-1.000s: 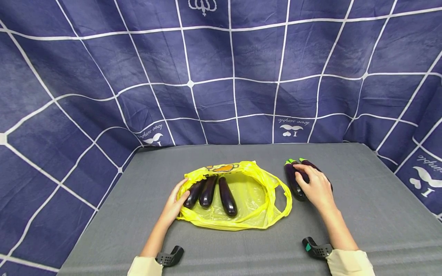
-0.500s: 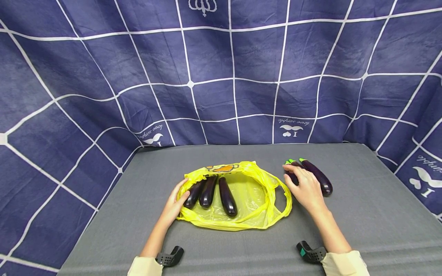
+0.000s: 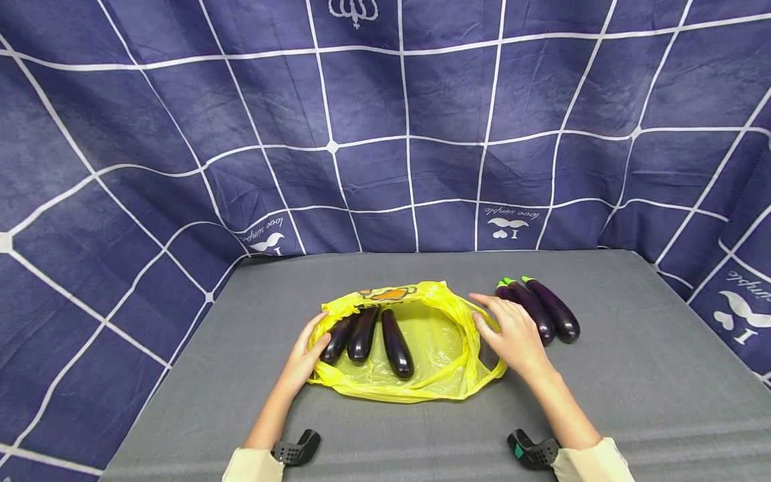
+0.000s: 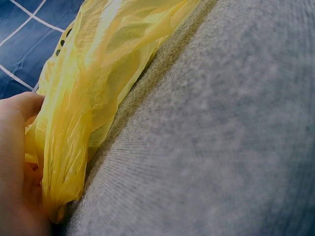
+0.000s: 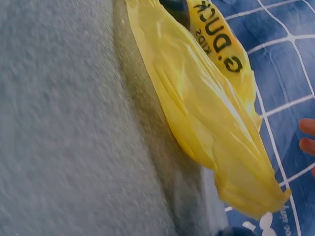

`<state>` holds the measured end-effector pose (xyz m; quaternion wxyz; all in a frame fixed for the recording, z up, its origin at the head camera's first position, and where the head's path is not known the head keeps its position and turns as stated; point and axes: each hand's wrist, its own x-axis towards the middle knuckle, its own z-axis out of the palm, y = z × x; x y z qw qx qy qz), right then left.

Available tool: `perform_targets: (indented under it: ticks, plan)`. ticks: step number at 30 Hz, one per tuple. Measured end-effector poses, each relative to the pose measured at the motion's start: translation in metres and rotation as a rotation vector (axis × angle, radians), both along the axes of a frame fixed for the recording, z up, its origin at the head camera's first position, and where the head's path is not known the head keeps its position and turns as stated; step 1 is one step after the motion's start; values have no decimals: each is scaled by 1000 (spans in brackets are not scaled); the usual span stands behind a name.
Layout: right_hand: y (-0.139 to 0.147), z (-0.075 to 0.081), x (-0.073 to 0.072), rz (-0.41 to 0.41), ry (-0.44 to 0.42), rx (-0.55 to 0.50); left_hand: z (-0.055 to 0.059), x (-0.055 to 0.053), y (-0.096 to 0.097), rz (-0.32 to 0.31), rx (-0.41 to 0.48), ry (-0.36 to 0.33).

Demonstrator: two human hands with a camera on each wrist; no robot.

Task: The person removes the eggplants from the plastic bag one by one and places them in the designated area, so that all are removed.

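A yellow plastic bag point(image 3: 421, 391) lies with its mouth spread in the head view, with three dark purple eggplants inside, one of them the middle eggplant point(image 3: 363, 338). My left hand point(image 3: 304, 353) pinches the bag's left edge, thumb on the inside and fingers outside. In the left wrist view the film point(image 4: 69, 147) is bunched against that hand. My right hand point(image 3: 512, 338) hovers over the bag's right handle with fingers apart and nothing between them. Three more eggplants lie beyond it, including the rightmost eggplant point(image 3: 555, 311); the leftmost is mostly hidden behind the hand.
Grey cloth point(image 3: 650, 361) covers the tabletop. A blue curtain with white grid lines point(image 3: 446, 167) hangs behind and along both sides. Black wrist devices point(image 3: 295, 448) sit on both wrists.
My right hand has moved left from the loose eggplants to the bag's right handle, carrying nothing. The left hand and the bag have stayed in place.
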<state>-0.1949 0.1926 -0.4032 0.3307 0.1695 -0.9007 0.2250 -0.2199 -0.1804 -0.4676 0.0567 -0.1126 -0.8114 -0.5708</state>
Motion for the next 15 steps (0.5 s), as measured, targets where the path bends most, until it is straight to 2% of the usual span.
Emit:
perform_targets:
  ticks: [6, 12, 15]
  plan:
    - [-12, -1, 4, 13, -10, 15, 2, 1, 1, -7, -6, 9]
    - [-26, -4, 7, 52, 0, 75, 1, 1, 1, 3, 7, 1]
    - [-33, -7, 9, 84, -30, 106, 0, 0, 1, 17, -9, 4]
